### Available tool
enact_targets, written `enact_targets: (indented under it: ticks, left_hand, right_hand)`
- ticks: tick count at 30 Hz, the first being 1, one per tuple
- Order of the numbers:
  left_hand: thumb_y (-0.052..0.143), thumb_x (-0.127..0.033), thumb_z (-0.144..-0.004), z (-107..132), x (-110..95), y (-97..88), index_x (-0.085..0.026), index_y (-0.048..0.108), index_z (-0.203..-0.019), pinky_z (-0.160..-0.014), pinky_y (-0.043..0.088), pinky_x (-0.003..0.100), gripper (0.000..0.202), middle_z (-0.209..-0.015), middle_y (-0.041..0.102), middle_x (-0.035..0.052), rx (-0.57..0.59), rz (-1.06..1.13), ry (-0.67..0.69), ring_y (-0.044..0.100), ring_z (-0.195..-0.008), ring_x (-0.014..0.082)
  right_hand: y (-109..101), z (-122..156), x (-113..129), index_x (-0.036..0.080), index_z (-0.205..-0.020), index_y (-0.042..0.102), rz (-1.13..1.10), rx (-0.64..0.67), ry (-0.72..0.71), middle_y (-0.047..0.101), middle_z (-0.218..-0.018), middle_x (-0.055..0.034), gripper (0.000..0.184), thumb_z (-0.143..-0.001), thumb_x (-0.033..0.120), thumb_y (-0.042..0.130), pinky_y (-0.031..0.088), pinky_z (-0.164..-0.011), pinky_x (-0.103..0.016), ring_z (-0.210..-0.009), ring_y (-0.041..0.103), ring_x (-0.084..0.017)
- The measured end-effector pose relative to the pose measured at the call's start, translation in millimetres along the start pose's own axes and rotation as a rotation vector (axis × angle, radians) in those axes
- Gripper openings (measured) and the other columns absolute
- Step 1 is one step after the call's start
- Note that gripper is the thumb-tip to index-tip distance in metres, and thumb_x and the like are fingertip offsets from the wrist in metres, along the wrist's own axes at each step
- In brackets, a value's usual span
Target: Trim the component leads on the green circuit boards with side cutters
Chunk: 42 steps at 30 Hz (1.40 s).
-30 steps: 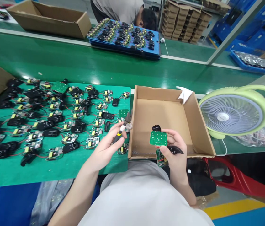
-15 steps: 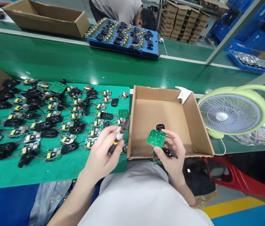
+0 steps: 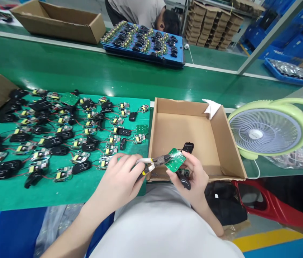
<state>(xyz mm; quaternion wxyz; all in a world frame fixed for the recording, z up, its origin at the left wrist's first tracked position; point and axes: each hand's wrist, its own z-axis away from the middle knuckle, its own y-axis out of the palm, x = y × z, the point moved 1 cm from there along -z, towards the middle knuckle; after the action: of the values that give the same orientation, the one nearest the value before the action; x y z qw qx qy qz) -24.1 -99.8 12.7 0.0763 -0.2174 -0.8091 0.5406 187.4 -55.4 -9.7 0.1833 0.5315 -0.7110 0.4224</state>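
My left hand [image 3: 126,174] is closed around the handles of a pair of pliers [image 3: 160,160], whose dark jaws reach the left edge of a green circuit board [image 3: 176,161]. Whether the jaws grip anything there I cannot tell. My right hand [image 3: 191,173] pinches that board between thumb and fingers, solder side up, over the front of a cardboard box [image 3: 197,123]. Black plastic pieces, one a small housing [image 3: 188,147] beyond the fingertips and another dark part [image 3: 185,183] by the palm, hang about the board. More circuitry beneath it is partly hidden by my fingers.
On the green mat [image 3: 67,193] to the left lie many circuit boards wired to black housings [image 3: 60,150]. A green fan [image 3: 264,130] stands right of the box. Across the bench are a blue tray [image 3: 143,61] of assemblies, an open carton [image 3: 60,23] and a bent-over person [image 3: 137,10].
My left hand has swung the pliers from upright, apart from the board, to pointing right with their jaws at its edge. My right hand has turned the board and shifted slightly left.
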Motion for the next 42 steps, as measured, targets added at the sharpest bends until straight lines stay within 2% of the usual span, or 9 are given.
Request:
enact_targets:
  ticks: [5, 10, 19, 23, 29, 42]
  left_hand:
    - [0.047, -0.015, -0.095, 3, 5, -3.1, -0.013, 0.062, -0.098, -0.08, 0.041, 0.045, 0.015, -0.105, 0.07, 0.0147, 0.046, -0.065, 0.034, 0.063, -0.086, 0.0285]
    - [0.049, -0.014, -0.092, 1, 9, -8.9, -0.014, 0.062, -0.09, -0.081, 0.042, 0.047, 0.014, -0.098, 0.07, 0.0137, 0.045, -0.125, 0.07, 0.063, -0.083, 0.0289]
    - [0.047, -0.014, -0.089, -4, 14, -11.9, -0.016, 0.065, -0.087, -0.076, 0.044, 0.047, 0.018, -0.096, 0.069, 0.015, 0.051, -0.203, 0.13, 0.062, -0.084, 0.0305]
    - [0.048, -0.015, -0.088, -7, 16, -15.3, -0.018, 0.065, -0.085, -0.075, 0.046, 0.047, 0.018, -0.094, 0.069, 0.014, 0.053, -0.238, 0.143, 0.061, -0.083, 0.03]
    - [0.051, -0.014, -0.085, -13, 13, -18.0, -0.016, 0.066, -0.084, -0.076, 0.047, 0.045, 0.015, -0.088, 0.069, 0.0126, 0.041, -0.247, 0.163, 0.061, -0.079, 0.0282]
    - [0.052, -0.015, -0.083, -9, 13, -17.5, -0.018, 0.065, -0.082, -0.075, 0.047, 0.044, 0.012, -0.086, 0.068, 0.0118, 0.044, -0.264, 0.158, 0.059, -0.076, 0.0277]
  right_hand:
    - [1, 2, 0, 0.023, -0.136, 0.054, 0.053, 0.024, -0.008, 0.079, -0.103, -0.0103, 0.055, -0.087, 0.026, 0.077, 0.068, -0.073, -0.031, -0.079, 0.079, -0.022]
    - [1, 1, 0, 0.023, -0.136, 0.053, 0.085, 0.012, -0.027, 0.079, -0.102, -0.0091, 0.054, -0.088, 0.028, 0.076, 0.067, -0.073, -0.03, -0.078, 0.079, -0.021]
    - [-1, 2, 0, 0.023, -0.135, 0.054, 0.133, 0.023, -0.058, 0.079, -0.099, -0.0076, 0.053, -0.087, 0.029, 0.077, 0.066, -0.073, -0.031, -0.076, 0.078, -0.021]
    - [-1, 3, -2, 0.023, -0.136, 0.055, 0.154, 0.02, -0.058, 0.079, -0.098, -0.0074, 0.054, -0.087, 0.029, 0.077, 0.065, -0.072, -0.031, -0.075, 0.077, -0.021]
    - [-1, 4, -3, 0.024, -0.134, 0.054, 0.146, 0.026, -0.058, 0.079, -0.097, -0.0079, 0.053, -0.087, 0.031, 0.077, 0.065, -0.073, -0.032, -0.077, 0.078, -0.022]
    - [-1, 2, -3, 0.023, -0.134, 0.056, 0.134, 0.015, -0.07, 0.079, -0.096, -0.0066, 0.053, -0.086, 0.028, 0.078, 0.066, -0.072, -0.031, -0.076, 0.078, -0.021]
